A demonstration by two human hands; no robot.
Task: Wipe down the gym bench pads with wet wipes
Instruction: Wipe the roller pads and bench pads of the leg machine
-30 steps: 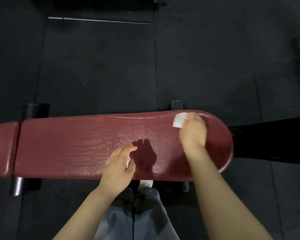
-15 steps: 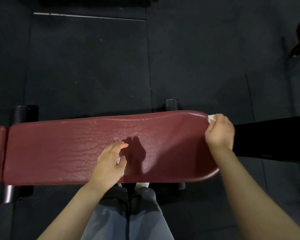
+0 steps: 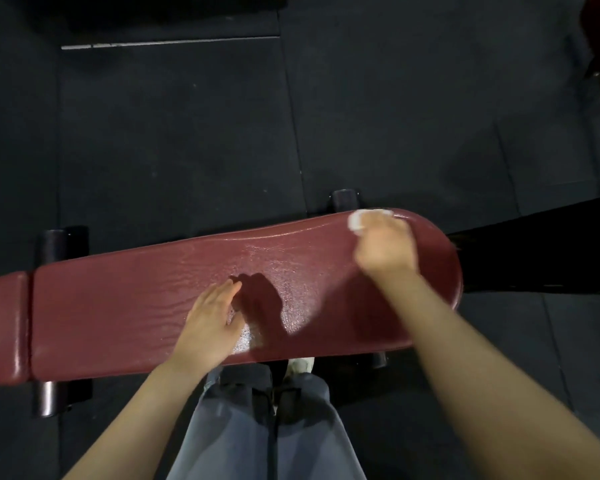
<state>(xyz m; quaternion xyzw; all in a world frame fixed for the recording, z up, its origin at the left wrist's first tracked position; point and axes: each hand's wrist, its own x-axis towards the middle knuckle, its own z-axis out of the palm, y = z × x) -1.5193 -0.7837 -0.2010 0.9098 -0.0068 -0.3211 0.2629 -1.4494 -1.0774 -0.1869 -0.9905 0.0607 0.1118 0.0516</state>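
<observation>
Head view, read left to right. At the far left, a short maroon seat pad (image 3: 0,327) meets the long maroon back pad (image 3: 146,306) across a narrow seam; black frame tubes (image 3: 51,244) project from under the long pad at its far and near edges. The surface of the long pad is wrinkled and glistens with moisture toward its middle.

Left hand (image 3: 210,323): lies flat on the middle of the pad near its front edge, fingers straight and together, pointing up and to the right; this grip is relaxed and holds nothing. Its shadow falls on the pad just to the right.

Below the pad, the person's grey trousers (image 3: 264,427) and the toe of a white shoe (image 3: 300,365) show against the dark rubber floor (image 3: 174,133).

Right hand (image 3: 385,247): motion-blurred, placed on the rounded right end of the pad near its far edge. Its grip is curled over a white wet wipe (image 3: 359,220), which protrudes beyond the fingertips at the hand's upper left and touches the pad's far edge. A black frame member (image 3: 541,247) extends rightward from the pad's end.
</observation>
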